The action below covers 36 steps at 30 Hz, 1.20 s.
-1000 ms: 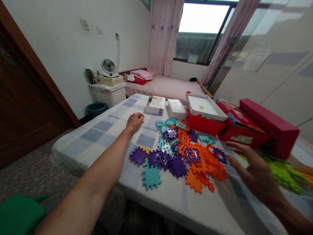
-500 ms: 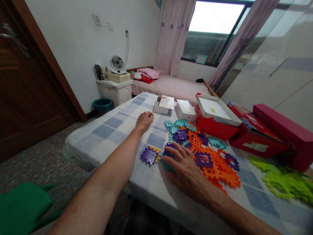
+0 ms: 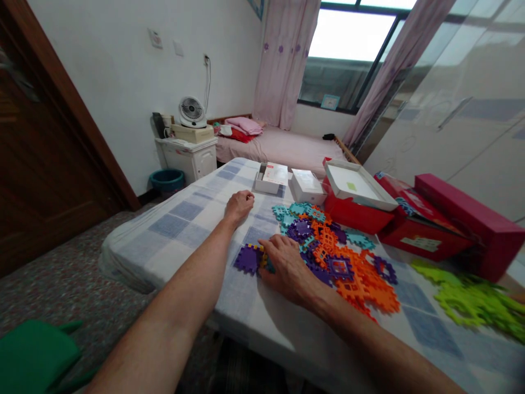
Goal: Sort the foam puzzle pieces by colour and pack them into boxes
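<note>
A heap of flat, toothed plastic tiles (image 3: 340, 262) in purple, teal and orange lies on the checked tablecloth (image 3: 184, 219). My right hand (image 3: 287, 267) rests palm down on the heap's near left edge, fingers curled over a teal tile beside a purple tile (image 3: 247, 258). Whether it grips a tile is hidden. My left hand (image 3: 239, 205) lies further back on the cloth as a loose fist, apart from the tiles.
Red boxes (image 3: 451, 224) and an open white-lined box (image 3: 356, 189) stand at the back right. Two small white boxes (image 3: 287, 180) sit behind the heap. Green tiles (image 3: 471, 298) lie at the right. Beyond are a bed, a nightstand with a fan (image 3: 192, 112) and a door at left.
My right hand swept from the right side of the table across the heap to its near left edge and settled over the teal tile. My left hand stayed put.
</note>
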Available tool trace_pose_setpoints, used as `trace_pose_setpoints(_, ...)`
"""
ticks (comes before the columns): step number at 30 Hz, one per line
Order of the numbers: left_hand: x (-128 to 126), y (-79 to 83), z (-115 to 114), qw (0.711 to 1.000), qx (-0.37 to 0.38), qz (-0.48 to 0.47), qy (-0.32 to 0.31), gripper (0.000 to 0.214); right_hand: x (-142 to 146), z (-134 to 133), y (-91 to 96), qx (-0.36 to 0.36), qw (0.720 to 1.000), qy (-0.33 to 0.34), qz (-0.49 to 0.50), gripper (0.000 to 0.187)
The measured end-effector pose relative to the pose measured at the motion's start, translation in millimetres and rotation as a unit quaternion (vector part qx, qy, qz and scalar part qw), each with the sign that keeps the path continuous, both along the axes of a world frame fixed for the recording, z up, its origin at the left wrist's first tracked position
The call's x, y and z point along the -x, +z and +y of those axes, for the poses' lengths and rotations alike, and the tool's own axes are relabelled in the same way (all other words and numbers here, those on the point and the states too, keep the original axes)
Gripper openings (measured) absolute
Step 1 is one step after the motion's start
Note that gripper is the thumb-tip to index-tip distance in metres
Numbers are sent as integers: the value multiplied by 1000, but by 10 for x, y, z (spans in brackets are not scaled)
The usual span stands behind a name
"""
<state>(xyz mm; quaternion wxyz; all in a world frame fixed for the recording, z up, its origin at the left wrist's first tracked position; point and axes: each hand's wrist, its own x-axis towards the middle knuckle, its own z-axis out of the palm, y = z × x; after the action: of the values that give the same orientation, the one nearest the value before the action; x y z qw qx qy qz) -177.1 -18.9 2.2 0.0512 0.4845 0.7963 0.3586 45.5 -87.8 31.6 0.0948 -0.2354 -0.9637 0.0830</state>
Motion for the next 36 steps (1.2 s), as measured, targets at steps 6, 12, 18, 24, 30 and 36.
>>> trace_pose_setpoints(6,16,-25,14,1000,-2,-3,1,29,-93,70,70,-106,993,-28,53,45)
trace_pose_setpoints(12,35,-35,12,1000,2,-4,-6,31,-217,258,197,5,986,-69,154,42)
trace_pose_setpoints(18,22,9,-1,1000,7,-2,-15,32,-861,580,436,14,956,-175,236,38)
trace_pose_setpoints(24,77,7,31,999,42,2,-1,31,-2253,778,254,-67,896,-368,240,39)
trace_pose_setpoints(30,121,-7,85,997,75,4,28,28,-3765,805,40,-192,764,-605,115,45)
trace_pose_setpoints(36,128,-24,68,998,61,-10,25,28,-4561,935,73,-159,662,-730,51,49)
